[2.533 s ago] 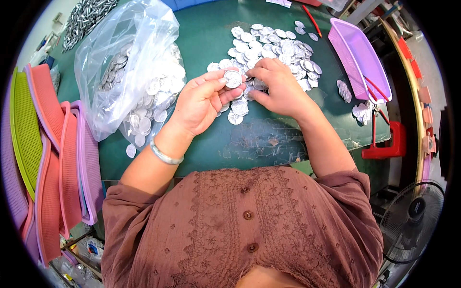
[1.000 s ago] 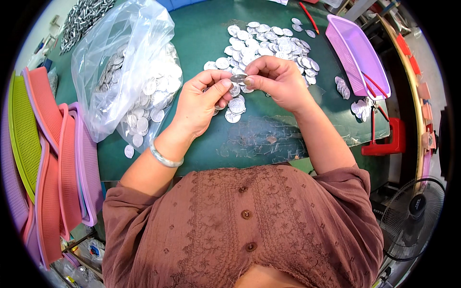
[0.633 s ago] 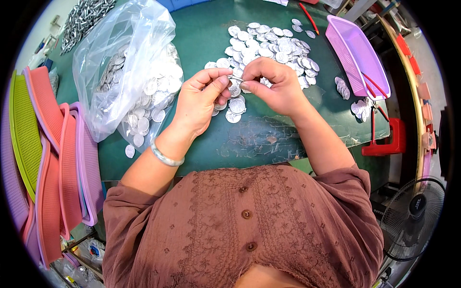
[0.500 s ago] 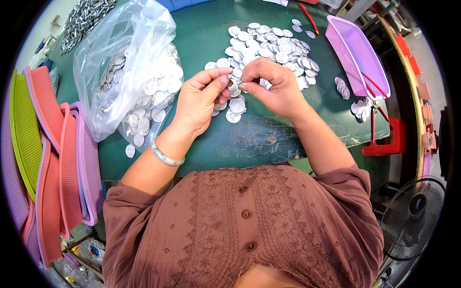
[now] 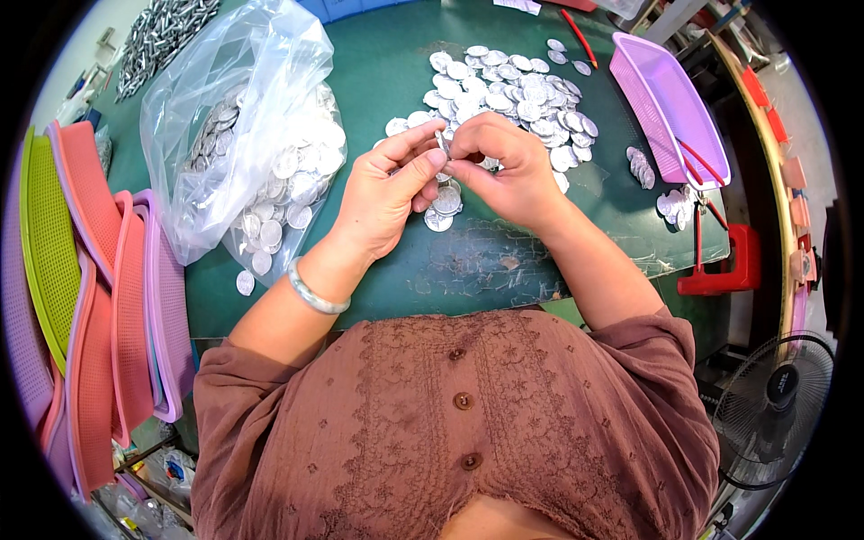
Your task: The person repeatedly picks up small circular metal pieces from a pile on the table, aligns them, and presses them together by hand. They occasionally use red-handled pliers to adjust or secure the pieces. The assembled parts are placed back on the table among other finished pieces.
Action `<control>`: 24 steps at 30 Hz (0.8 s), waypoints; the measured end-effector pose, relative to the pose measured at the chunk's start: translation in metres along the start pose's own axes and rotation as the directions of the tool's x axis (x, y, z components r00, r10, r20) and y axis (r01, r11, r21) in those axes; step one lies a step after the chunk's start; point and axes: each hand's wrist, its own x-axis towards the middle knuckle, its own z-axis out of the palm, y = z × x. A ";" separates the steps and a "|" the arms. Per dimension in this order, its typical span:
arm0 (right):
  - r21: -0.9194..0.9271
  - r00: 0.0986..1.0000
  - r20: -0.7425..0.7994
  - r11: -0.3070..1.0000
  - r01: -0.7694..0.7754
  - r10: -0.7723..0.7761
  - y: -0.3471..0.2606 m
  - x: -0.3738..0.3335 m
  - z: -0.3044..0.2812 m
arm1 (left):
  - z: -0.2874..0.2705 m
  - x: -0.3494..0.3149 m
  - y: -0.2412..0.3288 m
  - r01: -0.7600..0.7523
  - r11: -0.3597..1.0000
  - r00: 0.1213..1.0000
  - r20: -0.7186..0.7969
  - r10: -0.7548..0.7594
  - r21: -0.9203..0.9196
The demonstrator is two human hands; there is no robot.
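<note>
My left hand [image 5: 385,189] pinches a thin silver medal [image 5: 442,142] between thumb and fingers, seen nearly edge-on. Against the medal's right side, my right hand [image 5: 508,169] has its thumb and forefinger closed; what sits between those fingertips is too small to make out. Behind both hands spreads a loose heap of round silver medals [image 5: 531,94], and a few more medals [image 5: 441,211] lie just under the fingers. To the left of my left hand a clear plastic bag [image 5: 261,67] holds many similar medals.
The green table [image 5: 387,283] has a worn front edge. On the right are a purple basket [image 5: 627,99], red-handled pliers [image 5: 704,162], small medal stacks [image 5: 640,167] and a red stool [image 5: 742,261]. Coloured baskets [image 5: 94,297] stack at left; a fan [image 5: 783,387] stands lower right.
My hands have come closer together. The medal between them now shows edge-on above the left thumb, and my right fingertips have moved slightly down and left against it.
</note>
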 end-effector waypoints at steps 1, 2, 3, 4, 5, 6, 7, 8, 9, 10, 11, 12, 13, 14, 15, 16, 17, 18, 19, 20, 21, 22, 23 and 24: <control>-0.013 1.000 -0.002 1.000 0.001 -0.001 0.000 0.000 0.001 | 0.000 0.000 0.000 0.000 1.000 1.000 -0.001 0.000 0.005; -0.038 1.000 -0.002 0.999 0.013 -0.013 0.000 0.000 0.001 | 0.000 0.000 0.000 0.002 1.000 1.000 -0.003 -0.002 0.003; -0.062 1.000 -0.003 0.998 0.025 -0.026 0.000 0.000 0.001 | 0.000 0.000 0.000 0.005 1.000 1.000 -0.005 -0.005 0.001; -0.087 0.999 -0.003 0.996 0.038 -0.038 0.000 0.000 0.001 | 0.000 0.000 0.000 0.007 1.000 1.000 -0.007 -0.007 0.000; -0.105 0.998 -0.005 0.993 0.058 -0.059 0.000 0.000 0.002 | 0.000 0.000 0.000 0.009 1.000 1.000 -0.004 -0.009 -0.004; -0.124 0.997 -0.007 0.989 0.077 -0.079 0.001 0.000 0.002 | -0.001 0.000 -0.001 0.011 1.000 1.000 0.000 -0.011 -0.008; -0.143 0.995 -0.008 0.985 0.097 -0.099 0.001 0.000 0.002 | -0.001 0.000 -0.001 0.014 1.000 1.000 0.005 -0.014 -0.012; -0.150 0.994 -0.009 0.983 0.102 -0.105 0.001 -0.001 0.003 | -0.001 0.000 -0.001 0.019 1.000 1.000 0.007 -0.019 -0.024; -0.156 0.994 -0.010 0.982 0.108 -0.111 0.001 -0.001 0.004 | -0.001 -0.001 -0.001 0.025 0.999 1.000 0.010 -0.024 -0.036; -0.162 0.993 -0.010 0.980 0.114 -0.118 0.001 -0.001 0.004 | -0.001 -0.001 -0.001 0.030 0.998 0.999 0.013 -0.030 -0.048; -0.175 0.991 -0.013 0.976 0.125 -0.130 0.000 -0.001 0.004 | -0.001 -0.001 -0.001 0.031 0.998 0.999 0.013 -0.031 -0.052; -0.189 0.990 -0.016 0.973 0.136 -0.142 0.000 -0.001 0.005 | -0.001 -0.001 -0.001 0.033 0.998 0.999 0.014 -0.032 -0.056; -0.202 0.988 -0.019 0.968 0.147 -0.154 -0.001 -0.001 0.005 | -0.001 -0.001 -0.001 0.034 0.998 0.999 0.014 -0.033 -0.060; -0.212 0.987 -0.016 0.965 0.156 -0.163 0.000 -0.001 0.005 | -0.001 -0.001 -0.001 0.036 0.997 0.999 0.011 -0.035 -0.061; -0.223 0.985 -0.013 0.961 0.164 -0.171 0.001 -0.001 0.005 | 0.000 -0.001 -0.001 0.038 0.997 0.999 0.009 -0.038 -0.062; -0.233 0.983 -0.011 0.957 0.173 -0.181 0.001 -0.001 0.005 | 0.000 -0.001 0.000 0.039 0.997 0.999 0.006 -0.039 -0.062; -0.235 0.982 -0.014 0.955 0.180 -0.188 0.001 -0.001 0.006 | 0.000 -0.001 0.000 0.039 0.998 0.999 0.003 -0.039 -0.056; -0.236 0.981 -0.017 0.954 0.186 -0.196 0.000 -0.001 0.006 | 0.000 -0.001 0.000 0.040 0.998 0.999 0.000 -0.040 -0.050; -0.239 0.979 -0.021 0.952 0.191 -0.202 0.000 0.000 0.006 | 0.001 -0.001 0.000 0.041 0.998 0.999 -0.002 -0.041 -0.045; -0.243 0.979 -0.018 0.951 0.192 -0.202 -0.001 0.000 0.006 | 0.000 -0.001 0.000 0.042 0.998 0.999 0.001 -0.042 -0.045; -0.247 0.979 -0.015 0.950 0.193 -0.203 -0.001 -0.001 0.006 | -0.001 -0.001 0.000 0.042 0.998 0.999 0.003 -0.042 -0.044; -0.250 0.979 -0.012 0.949 0.194 -0.204 -0.001 -0.001 0.006 | -0.001 -0.001 -0.001 0.043 0.998 0.999 0.005 -0.043 -0.044; -0.251 0.978 -0.009 0.947 0.201 -0.210 -0.001 0.000 0.006 | 0.000 -0.001 0.000 0.046 0.998 0.999 0.003 -0.046 -0.042; -0.252 0.976 -0.006 0.945 0.208 -0.216 -0.001 0.000 0.006 | 0.001 -0.001 0.001 0.049 0.998 0.999 0.001 -0.049 -0.041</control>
